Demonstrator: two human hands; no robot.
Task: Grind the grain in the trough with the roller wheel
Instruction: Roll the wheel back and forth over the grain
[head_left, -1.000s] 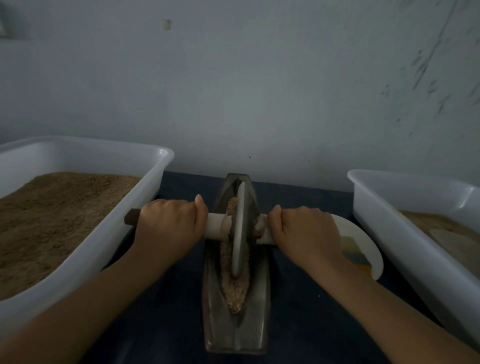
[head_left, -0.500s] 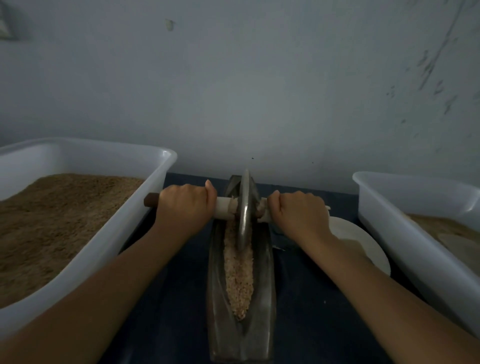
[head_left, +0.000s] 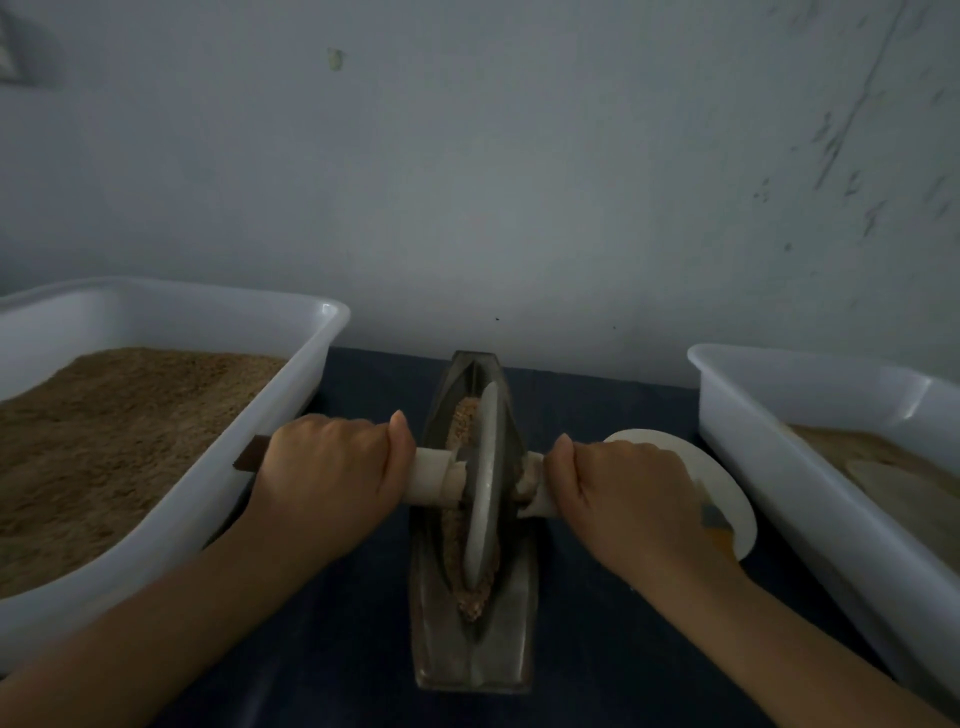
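Note:
A narrow boat-shaped metal trough (head_left: 474, 660) lies lengthwise on the dark table, with tan grain (head_left: 464, 415) along its groove. A grey metal roller wheel (head_left: 483, 483) stands upright in the groove near the trough's middle. A pale axle handle (head_left: 434, 478) runs through the wheel to both sides. My left hand (head_left: 332, 467) grips the left part of the handle, whose brown end (head_left: 249, 458) sticks out past my knuckles. My right hand (head_left: 623, 493) grips the right part, close to the wheel. The wheel hides much of the grain.
A large white tub (head_left: 291, 405) full of brown grain stands at the left, touching distance from my left hand. Another white tub (head_left: 779, 467) with ground material stands at the right. A white plate (head_left: 727, 488) lies between the trough and the right tub. A wall rises just behind.
The wheel rolled to the far end of the trough half a second ago, and has now come back toward me to the middle. Both hands moved with it, still holding the handle.

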